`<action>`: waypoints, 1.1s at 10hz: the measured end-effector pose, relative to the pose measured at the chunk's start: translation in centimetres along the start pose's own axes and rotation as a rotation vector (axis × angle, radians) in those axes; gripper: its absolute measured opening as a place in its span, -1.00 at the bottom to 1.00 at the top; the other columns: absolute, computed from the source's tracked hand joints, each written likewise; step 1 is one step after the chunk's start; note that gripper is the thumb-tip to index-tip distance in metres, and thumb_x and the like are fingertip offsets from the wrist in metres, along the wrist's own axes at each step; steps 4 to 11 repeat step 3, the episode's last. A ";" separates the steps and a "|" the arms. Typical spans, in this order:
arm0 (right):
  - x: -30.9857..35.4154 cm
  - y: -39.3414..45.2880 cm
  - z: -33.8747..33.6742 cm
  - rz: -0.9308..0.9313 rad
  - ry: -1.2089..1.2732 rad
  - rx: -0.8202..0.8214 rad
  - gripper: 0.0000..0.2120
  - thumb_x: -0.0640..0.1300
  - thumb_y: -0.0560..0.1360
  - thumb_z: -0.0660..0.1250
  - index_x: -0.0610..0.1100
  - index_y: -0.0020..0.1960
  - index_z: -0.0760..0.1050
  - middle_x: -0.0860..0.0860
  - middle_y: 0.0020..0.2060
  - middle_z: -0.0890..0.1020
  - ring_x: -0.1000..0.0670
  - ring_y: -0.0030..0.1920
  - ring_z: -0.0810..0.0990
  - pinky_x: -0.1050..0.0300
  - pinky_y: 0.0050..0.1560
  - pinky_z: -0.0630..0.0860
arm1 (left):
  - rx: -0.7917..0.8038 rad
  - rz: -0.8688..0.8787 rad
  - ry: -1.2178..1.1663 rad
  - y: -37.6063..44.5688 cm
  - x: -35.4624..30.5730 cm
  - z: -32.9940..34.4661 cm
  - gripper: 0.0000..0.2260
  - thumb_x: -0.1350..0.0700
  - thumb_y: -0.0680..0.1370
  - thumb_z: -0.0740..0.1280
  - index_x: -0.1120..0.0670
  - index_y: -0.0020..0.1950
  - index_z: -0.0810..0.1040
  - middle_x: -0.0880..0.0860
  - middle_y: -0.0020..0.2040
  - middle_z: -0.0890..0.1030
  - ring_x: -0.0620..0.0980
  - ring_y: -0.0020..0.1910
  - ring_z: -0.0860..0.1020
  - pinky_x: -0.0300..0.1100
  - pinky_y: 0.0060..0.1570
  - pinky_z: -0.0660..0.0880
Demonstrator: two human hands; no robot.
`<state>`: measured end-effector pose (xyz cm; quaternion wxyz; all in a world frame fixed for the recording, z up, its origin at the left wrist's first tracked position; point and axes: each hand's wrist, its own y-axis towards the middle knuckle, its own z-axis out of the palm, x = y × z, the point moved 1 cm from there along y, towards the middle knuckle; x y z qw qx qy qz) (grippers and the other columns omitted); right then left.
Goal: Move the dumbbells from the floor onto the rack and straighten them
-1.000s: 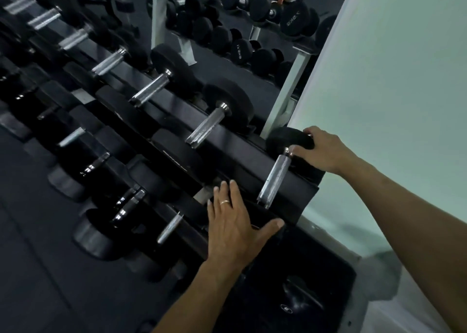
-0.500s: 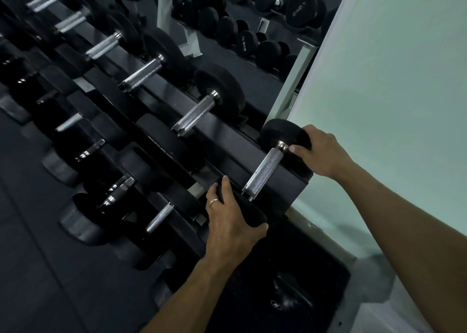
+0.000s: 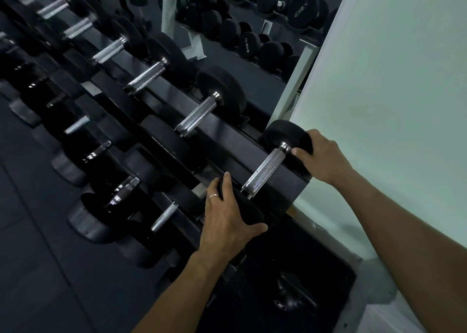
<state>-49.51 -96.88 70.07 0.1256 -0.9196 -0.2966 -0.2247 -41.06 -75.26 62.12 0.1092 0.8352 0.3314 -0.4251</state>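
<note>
Little moved, left hand [image 3: 228,220] grip clamped on dumbbell [image 3: 267,169] near head, right hand [image 3: 322,157] far head.

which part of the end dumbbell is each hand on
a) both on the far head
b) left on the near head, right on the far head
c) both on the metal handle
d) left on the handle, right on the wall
b: the left hand grips the near head of the end dumbbell, the right hand grips the far head, and the knurled handle between them is bare.
</note>
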 end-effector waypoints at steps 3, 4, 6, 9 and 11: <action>-2.2 -9.8 -6.4 -0.024 0.267 -0.206 -0.55 0.05 0.47 0.42 -0.01 0.32 0.48 0.02 0.25 0.57 0.00 0.28 0.54 -0.05 0.33 0.46 | -0.292 0.125 -0.114 -2.2 -2.4 -12.3 -0.39 -0.23 0.48 0.34 0.06 0.43 0.40 0.07 0.40 0.43 -0.07 0.36 0.39 -0.25 0.32 0.32; -2.2 -9.8 -6.4 -0.024 0.267 -0.206 -0.55 0.05 0.47 0.42 -0.01 0.32 0.48 0.02 0.25 0.57 0.00 0.28 0.54 -0.05 0.33 0.46 | -0.292 0.125 -0.114 -2.2 -2.4 -12.3 -0.39 -0.23 0.48 0.34 0.06 0.43 0.40 0.07 0.40 0.43 -0.07 0.36 0.39 -0.25 0.32 0.32; -2.2 -9.8 -6.4 -0.024 0.267 -0.206 -0.55 0.05 0.47 0.42 -0.01 0.32 0.48 0.02 0.25 0.57 0.00 0.28 0.54 -0.05 0.33 0.46 | -0.292 0.125 -0.114 -2.2 -2.4 -12.3 -0.39 -0.23 0.48 0.34 0.06 0.43 0.40 0.07 0.40 0.43 -0.07 0.36 0.39 -0.25 0.32 0.32; -2.2 -9.8 -6.4 -0.024 0.267 -0.206 -0.55 0.05 0.47 0.42 -0.01 0.32 0.48 0.02 0.25 0.57 0.00 0.28 0.54 -0.05 0.33 0.46 | -0.292 0.125 -0.114 -2.2 -2.4 -12.3 -0.39 -0.23 0.48 0.34 0.06 0.43 0.40 0.07 0.40 0.43 -0.07 0.36 0.39 -0.25 0.32 0.32; -2.2 -9.8 -6.4 -0.024 0.267 -0.206 -0.55 0.05 0.47 0.42 -0.01 0.32 0.48 0.02 0.25 0.57 0.00 0.28 0.54 -0.05 0.33 0.46 | -0.292 0.125 -0.114 -2.2 -2.4 -12.3 -0.39 -0.23 0.48 0.34 0.06 0.43 0.40 0.07 0.40 0.43 -0.07 0.36 0.39 -0.25 0.32 0.32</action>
